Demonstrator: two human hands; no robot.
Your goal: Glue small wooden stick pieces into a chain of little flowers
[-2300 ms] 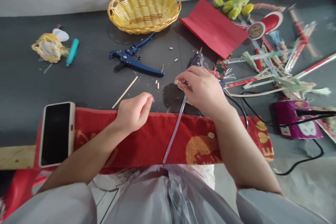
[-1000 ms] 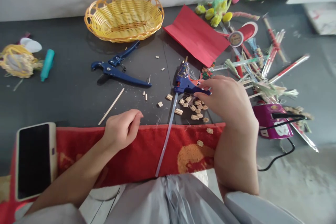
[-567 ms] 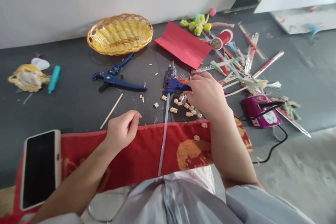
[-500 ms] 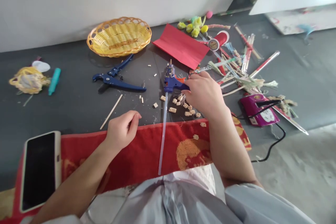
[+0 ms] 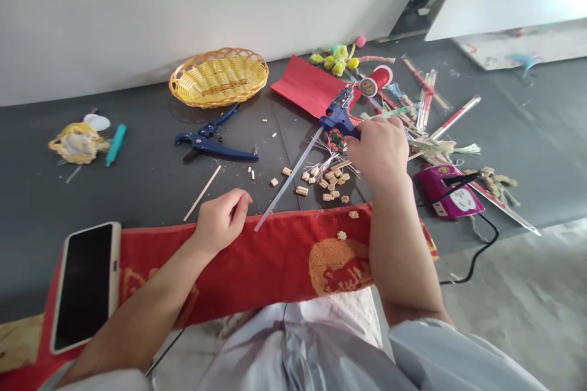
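A blue glue gun [image 5: 338, 118] is gripped by its handle in the right hand [image 5: 381, 151], near wooden pieces [image 5: 331, 186]; the left hand [image 5: 223, 220] is held curled near a thin stick [image 5: 202, 193].

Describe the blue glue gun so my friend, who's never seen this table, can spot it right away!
On the dark table, look beyond the red towel to the right hand's grip. The glue gun juts out of it. Unlike the blue cutter lying to its left, it has a long, pale stick poking out of its back.
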